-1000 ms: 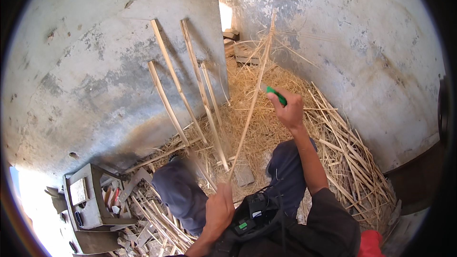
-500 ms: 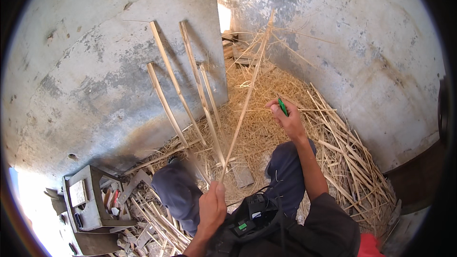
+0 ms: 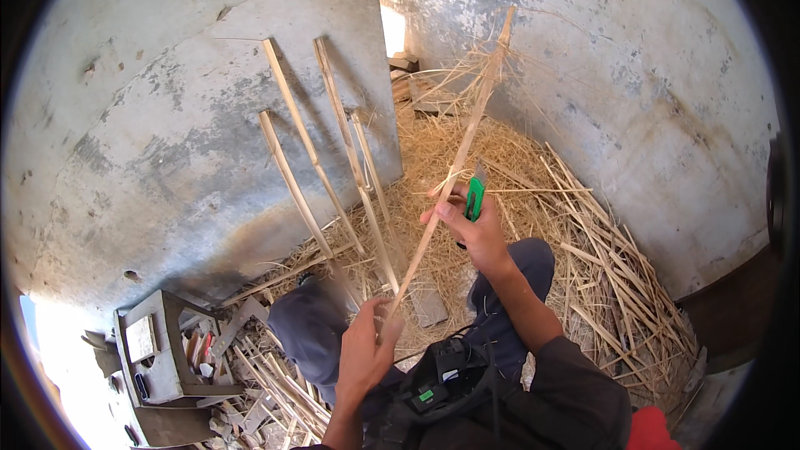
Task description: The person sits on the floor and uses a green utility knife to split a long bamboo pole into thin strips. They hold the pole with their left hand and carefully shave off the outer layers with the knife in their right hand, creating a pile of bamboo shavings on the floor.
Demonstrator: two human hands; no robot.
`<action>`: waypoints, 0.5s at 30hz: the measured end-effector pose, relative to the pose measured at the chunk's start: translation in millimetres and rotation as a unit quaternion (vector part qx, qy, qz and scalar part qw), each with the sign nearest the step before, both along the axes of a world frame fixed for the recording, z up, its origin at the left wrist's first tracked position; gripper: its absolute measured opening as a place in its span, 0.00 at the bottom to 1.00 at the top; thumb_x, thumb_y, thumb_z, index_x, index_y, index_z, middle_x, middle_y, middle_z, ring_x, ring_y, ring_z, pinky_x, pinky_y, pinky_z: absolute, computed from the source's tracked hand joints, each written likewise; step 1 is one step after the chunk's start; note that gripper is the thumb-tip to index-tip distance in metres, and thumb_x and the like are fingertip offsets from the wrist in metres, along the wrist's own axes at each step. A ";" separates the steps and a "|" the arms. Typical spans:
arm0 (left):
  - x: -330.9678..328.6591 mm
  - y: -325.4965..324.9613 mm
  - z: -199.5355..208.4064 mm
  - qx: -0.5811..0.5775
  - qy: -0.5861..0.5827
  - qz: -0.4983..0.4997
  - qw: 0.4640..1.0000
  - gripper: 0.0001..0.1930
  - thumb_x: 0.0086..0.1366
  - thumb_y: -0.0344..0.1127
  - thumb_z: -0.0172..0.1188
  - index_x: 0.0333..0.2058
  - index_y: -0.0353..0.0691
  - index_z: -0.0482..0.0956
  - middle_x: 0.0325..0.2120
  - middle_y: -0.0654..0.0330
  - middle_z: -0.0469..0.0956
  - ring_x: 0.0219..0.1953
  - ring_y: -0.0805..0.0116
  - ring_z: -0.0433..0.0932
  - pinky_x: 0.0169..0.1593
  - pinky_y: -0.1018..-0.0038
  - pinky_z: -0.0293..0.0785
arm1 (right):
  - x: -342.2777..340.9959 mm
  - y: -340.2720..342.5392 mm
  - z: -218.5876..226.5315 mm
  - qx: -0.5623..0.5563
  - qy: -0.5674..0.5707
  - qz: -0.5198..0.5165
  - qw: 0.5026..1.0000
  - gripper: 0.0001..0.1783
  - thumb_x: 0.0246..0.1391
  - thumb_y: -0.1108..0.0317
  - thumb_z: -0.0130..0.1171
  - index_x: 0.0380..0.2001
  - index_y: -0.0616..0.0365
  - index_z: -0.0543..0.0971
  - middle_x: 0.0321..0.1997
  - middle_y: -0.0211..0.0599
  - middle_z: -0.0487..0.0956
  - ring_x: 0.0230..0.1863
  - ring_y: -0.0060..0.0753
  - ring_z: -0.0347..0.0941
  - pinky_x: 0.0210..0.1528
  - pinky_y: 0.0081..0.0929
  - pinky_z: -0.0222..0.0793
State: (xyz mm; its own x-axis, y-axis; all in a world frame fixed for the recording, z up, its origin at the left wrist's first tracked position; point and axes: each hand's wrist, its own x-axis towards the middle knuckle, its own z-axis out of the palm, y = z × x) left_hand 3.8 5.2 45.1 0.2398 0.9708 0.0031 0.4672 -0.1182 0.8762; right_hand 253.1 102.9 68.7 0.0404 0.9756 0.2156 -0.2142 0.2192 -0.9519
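Note:
A long, pale bamboo strip slants up and away from my lap, with thin curled shavings hanging at its far end. My left hand is curled round its near end, the fingers partly blurred. Farther up, the fingers of my right hand meet the strip around its middle. The same hand grips a green utility knife, blade pointing up and away, just right of the strip. A small curl of shaving stands on the strip beside the knife.
Several split bamboo lengths lean on the left wall. Shavings cover the floor ahead. A pile of thin strips lies at right. At lower left stands a worn wooden stool-like box, with offcuts near it.
My right hand, with the knife, has come left and nearer to the strip, its fingers now at it. The strip's far end has swung right. My left hand has shifted slightly left and its fingers look looser.

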 end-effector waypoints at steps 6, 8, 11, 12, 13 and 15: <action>16.6 15.6 15.9 0.001 -0.051 -0.036 0.998 0.17 0.81 0.42 0.52 0.55 0.34 0.75 0.29 0.55 0.77 0.31 0.65 0.76 0.38 0.67 0.72 | -19.6 -9.6 1.2 0.041 0.006 0.027 0.999 0.18 0.69 0.65 0.65 0.56 0.64 0.80 0.42 0.37 0.88 0.45 0.30 0.87 0.51 0.30 0.80; 16.0 15.8 14.2 -0.016 -0.057 -0.039 0.997 0.15 0.82 0.41 0.50 0.49 0.33 0.74 0.27 0.57 0.74 0.29 0.66 0.72 0.37 0.68 0.70 | -16.2 -9.7 2.6 0.065 -0.081 0.018 0.994 0.20 0.67 0.62 0.67 0.56 0.63 0.81 0.41 0.36 0.88 0.45 0.28 0.87 0.49 0.30 0.80; 13.9 15.4 12.2 -0.008 -0.062 -0.030 0.998 0.14 0.83 0.40 0.47 0.43 0.34 0.71 0.24 0.49 0.70 0.28 0.51 0.72 0.37 0.59 0.68 | 1.7 -12.9 2.7 0.129 -0.253 -0.033 0.958 0.23 0.63 0.57 0.70 0.54 0.62 0.82 0.41 0.37 0.88 0.43 0.28 0.88 0.45 0.29 0.80; 13.5 15.5 11.2 0.001 -0.064 -0.026 0.998 0.13 0.83 0.39 0.47 0.42 0.34 0.70 0.23 0.44 0.69 0.27 0.43 0.73 0.36 0.54 0.67 | 5.1 -12.5 -2.2 0.165 -0.275 -0.057 0.945 0.24 0.62 0.55 0.71 0.54 0.61 0.83 0.41 0.37 0.88 0.43 0.30 0.88 0.44 0.29 0.80; 12.9 15.8 9.5 -0.002 -0.061 -0.025 0.998 0.14 0.83 0.40 0.46 0.41 0.35 0.70 0.23 0.44 0.69 0.27 0.42 0.72 0.36 0.54 0.66 | 8.7 -12.0 -6.2 0.200 -0.297 -0.082 0.930 0.25 0.61 0.54 0.72 0.54 0.60 0.83 0.41 0.38 0.88 0.42 0.31 0.88 0.42 0.29 0.80; 11.3 15.8 6.0 -0.007 -0.055 -0.020 0.998 0.15 0.83 0.41 0.46 0.40 0.35 0.69 0.22 0.44 0.68 0.26 0.40 0.71 0.35 0.53 0.65 | 16.4 -11.1 -10.9 0.222 -0.339 -0.107 0.908 0.25 0.61 0.53 0.71 0.53 0.59 0.84 0.41 0.40 0.88 0.39 0.35 0.88 0.40 0.29 0.81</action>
State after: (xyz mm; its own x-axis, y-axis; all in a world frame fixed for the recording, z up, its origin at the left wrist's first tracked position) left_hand 15.2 21.0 51.1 0.2767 0.9608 0.0175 0.3640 -0.1217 0.9234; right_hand 269.6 91.8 57.8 -0.0698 0.7715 0.6324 0.4807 0.5815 -0.6564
